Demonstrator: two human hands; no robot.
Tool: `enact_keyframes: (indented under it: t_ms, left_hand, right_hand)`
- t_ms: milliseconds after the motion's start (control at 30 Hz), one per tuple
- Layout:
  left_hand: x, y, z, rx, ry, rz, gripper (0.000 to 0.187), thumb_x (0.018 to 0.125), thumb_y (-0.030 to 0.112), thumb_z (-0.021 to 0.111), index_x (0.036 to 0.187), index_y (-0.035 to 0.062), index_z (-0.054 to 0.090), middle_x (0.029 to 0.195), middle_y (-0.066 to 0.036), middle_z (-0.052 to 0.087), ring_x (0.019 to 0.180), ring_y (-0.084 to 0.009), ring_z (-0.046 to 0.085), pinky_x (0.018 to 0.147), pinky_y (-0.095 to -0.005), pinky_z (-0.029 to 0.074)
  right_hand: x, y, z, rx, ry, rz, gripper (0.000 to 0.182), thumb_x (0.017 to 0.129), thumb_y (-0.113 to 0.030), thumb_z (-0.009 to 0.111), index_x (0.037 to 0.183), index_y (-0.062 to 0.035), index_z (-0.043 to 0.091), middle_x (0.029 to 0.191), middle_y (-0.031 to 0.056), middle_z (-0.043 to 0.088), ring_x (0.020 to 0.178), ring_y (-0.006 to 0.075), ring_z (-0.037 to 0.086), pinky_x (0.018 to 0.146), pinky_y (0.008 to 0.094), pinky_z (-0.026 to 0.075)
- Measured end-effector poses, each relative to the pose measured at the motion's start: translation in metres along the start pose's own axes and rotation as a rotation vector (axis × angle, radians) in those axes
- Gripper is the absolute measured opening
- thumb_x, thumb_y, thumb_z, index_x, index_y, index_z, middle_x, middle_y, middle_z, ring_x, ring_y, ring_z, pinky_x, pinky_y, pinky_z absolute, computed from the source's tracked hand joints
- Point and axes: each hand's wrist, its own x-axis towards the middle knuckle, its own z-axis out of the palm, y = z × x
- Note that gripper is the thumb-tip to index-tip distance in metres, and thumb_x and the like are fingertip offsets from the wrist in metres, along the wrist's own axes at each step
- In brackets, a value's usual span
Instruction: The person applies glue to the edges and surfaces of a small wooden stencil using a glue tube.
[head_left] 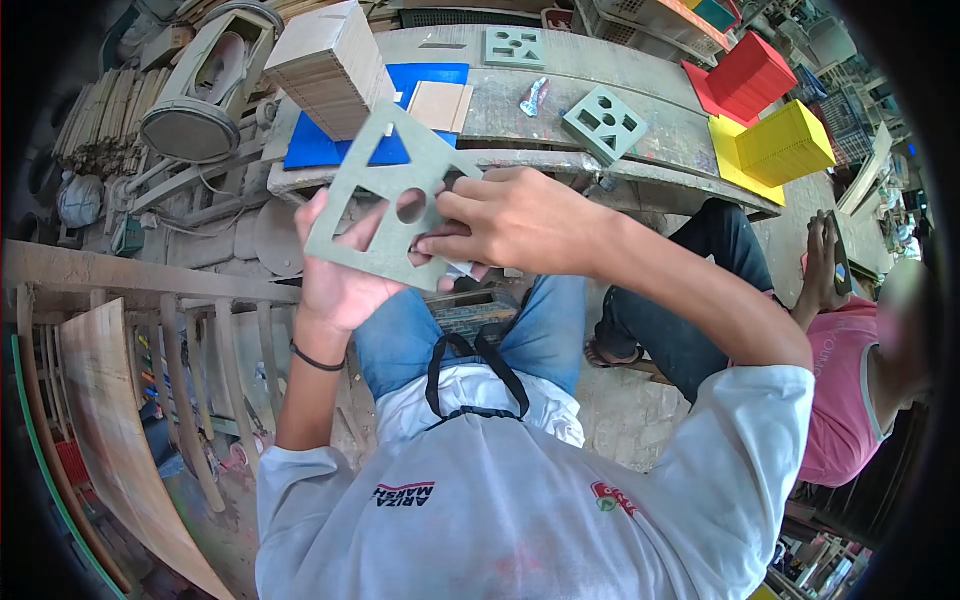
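Observation:
A grey-green board (385, 262) with cut-out shapes, a round hole among them, is held up and tilted above my lap. My left hand (345, 270) supports it from beneath at its left side, fingers partly showing through an opening. At the board's right edge, my right hand (505, 222) has its fingers bent and pressed together over a cut-out; whatever lies between them is too small to make out. Behind the board, a stack of pale wooden pieces (335, 75) stands on blue sheets (310, 145), next to a light brown panel (437, 106).
On the table (480, 95) are a grey-green board (514, 47), a grey-green stack (605, 124), a small tube (534, 97), red pieces (752, 78) and yellow pieces (785, 143). A co-worker (850, 390) sits at the right. A wooden railing (150, 270) stands at the left.

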Motion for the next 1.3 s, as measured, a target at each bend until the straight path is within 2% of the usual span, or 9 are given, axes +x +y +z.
enact_keyframes:
  t_ms: [167, 267, 433, 500, 600, 700, 867, 967, 1300]
  left_hand:
    - [0.007, 0.004, 0.0, 0.019, -0.114, -0.322, 0.099, 0.08, 0.078, 0.026, 0.142, 0.0019, 0.033, 0.13, -0.026, 0.047, 0.108, -0.0557, 0.052, 0.085, -0.066, 0.044]
    - [0.004, 0.012, 0.001, 0.116, -0.001, -0.233, 0.1, 0.08, 0.078, 0.026, 0.142, 0.0003, 0.032, 0.132, -0.024, 0.046, 0.114, -0.0504, 0.05, 0.085, -0.0664, 0.043]
    - [0.007, 0.016, -0.004, -0.005, -0.067, 0.036, 0.101, 0.08, 0.078, 0.027, 0.14, -0.0032, 0.034, 0.141, -0.023, 0.039, 0.125, -0.04, 0.044, 0.091, -0.0636, 0.041]
    - [0.01, 0.016, -0.014, -0.025, 0.036, 0.084, 0.1, 0.078, 0.079, 0.033, 0.135, -0.0034, 0.037, 0.145, -0.022, 0.032, 0.118, -0.0429, 0.046, 0.094, -0.0588, 0.039]
    - [0.016, 0.017, -0.013, 0.166, -0.144, 0.151, 0.097, 0.075, 0.082, 0.04, 0.133, 0.0041, 0.04, 0.143, -0.02, 0.034, 0.131, -0.0417, 0.035, 0.104, -0.0607, 0.03]
    - [0.02, -0.002, -0.026, -0.109, -0.121, 0.235, 0.098, 0.079, 0.083, 0.031, 0.14, 0.0058, 0.036, 0.141, -0.022, 0.038, 0.127, -0.0494, 0.037, 0.102, -0.0617, 0.033]
    - [0.024, -0.037, -0.03, -0.032, 0.173, 0.252, 0.046, 0.097, 0.044, 0.048, 0.128, 0.0099, 0.05, 0.12, -0.002, 0.055, 0.102, -0.0134, 0.052, 0.088, -0.0345, 0.047]
    - [0.029, -0.047, -0.027, 0.311, 0.311, 0.405, 0.034, 0.096, 0.034, 0.054, 0.12, 0.0093, 0.056, 0.106, -0.001, 0.059, 0.088, -0.0112, 0.055, 0.079, -0.0302, 0.049]
    - [0.04, -0.062, -0.04, 0.739, 0.603, 0.496, 0.021, 0.095, 0.018, 0.059, 0.108, 0.0026, 0.062, 0.08, 0.003, 0.06, 0.066, -0.0013, 0.05, 0.057, -0.0204, 0.039]
  right_hand:
    - [0.005, 0.009, -0.004, -0.065, 0.027, -0.233, 0.031, 0.074, -0.023, 0.063, 0.104, -0.0188, 0.067, 0.098, 0.001, 0.057, 0.091, 0.0149, 0.058, 0.072, 0.027, 0.051]
    - [0.004, 0.006, -0.001, -0.051, 0.045, -0.177, 0.035, 0.073, -0.019, 0.064, 0.108, -0.0186, 0.067, 0.098, 0.0023, 0.058, 0.089, 0.0169, 0.059, 0.07, 0.0301, 0.052]
    - [-0.005, -0.026, 0.02, 0.39, 0.039, 0.4, 0.045, 0.075, -0.013, 0.068, 0.119, -0.0167, 0.064, 0.086, 0.0082, 0.059, 0.074, 0.0272, 0.063, 0.061, 0.0425, 0.05]
    - [-0.01, -0.038, 0.045, 0.477, 0.141, 0.411, 0.049, 0.077, -0.01, 0.069, 0.125, -0.0134, 0.061, 0.084, 0.0048, 0.06, 0.067, 0.0221, 0.061, 0.06, 0.04, 0.049]
    - [-0.016, -0.061, 0.056, 1.694, 0.449, 0.924, 0.05, 0.084, -0.003, 0.064, 0.132, -0.0046, 0.054, 0.089, -0.0023, 0.056, 0.07, 0.0083, 0.048, 0.062, 0.0248, 0.043]
    - [0.003, -0.073, 0.092, 1.155, 0.945, 0.886, 0.056, 0.081, -0.004, 0.068, 0.134, -0.006, 0.052, 0.094, 0.002, 0.057, 0.076, 0.0087, 0.049, 0.064, 0.0237, 0.043]
    - [0.02, -0.065, 0.075, 0.531, 0.799, 0.797, 0.068, 0.068, 0.004, 0.071, 0.132, -0.0071, 0.052, 0.092, 0.0127, 0.053, 0.079, 0.0274, 0.055, 0.07, 0.035, 0.049]
    - [0.01, -0.054, 0.083, 0.55, 0.783, 0.777, 0.065, 0.069, 0.007, 0.068, 0.131, -0.0071, 0.053, 0.09, 0.0138, 0.053, 0.078, 0.0259, 0.058, 0.07, 0.0345, 0.049]
    - [0.0, -0.079, 0.103, 1.664, 1.054, 0.767, 0.081, 0.08, -0.023, 0.075, 0.144, -0.0008, 0.031, 0.142, 0.0115, 0.04, 0.119, 0.0164, 0.048, 0.101, 0.0311, 0.038]
